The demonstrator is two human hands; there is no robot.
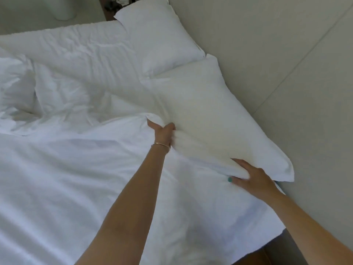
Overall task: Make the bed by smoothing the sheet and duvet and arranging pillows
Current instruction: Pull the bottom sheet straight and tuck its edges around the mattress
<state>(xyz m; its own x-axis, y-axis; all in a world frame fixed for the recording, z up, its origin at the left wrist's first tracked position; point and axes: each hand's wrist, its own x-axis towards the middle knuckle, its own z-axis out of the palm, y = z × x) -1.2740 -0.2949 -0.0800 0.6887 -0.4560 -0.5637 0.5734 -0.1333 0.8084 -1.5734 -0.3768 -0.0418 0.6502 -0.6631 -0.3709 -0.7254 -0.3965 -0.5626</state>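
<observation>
A white near pillow (pixel 206 111) lies at the right side of the bed against the pale headboard wall. My left hand (pixel 164 133) grips its left edge, fingers tucked under the fabric. My right hand (pixel 252 178) holds its near corner, thumb on top and fingers beneath. A second white far pillow (pixel 158 37) lies beyond it, touching it. The white sheet (pixel 86 169) covers the mattress in front of me. A crumpled white duvet (pixel 38 88) is bunched at the left.
The padded pale wall (pixel 277 54) runs along the right side. A white cylindrical object (pixel 64 10) stands on the floor past the bed's far edge. A dark wooden strip (pixel 107 8) shows beside the far pillow. Dark floor (pixel 286 251) shows at the bottom right.
</observation>
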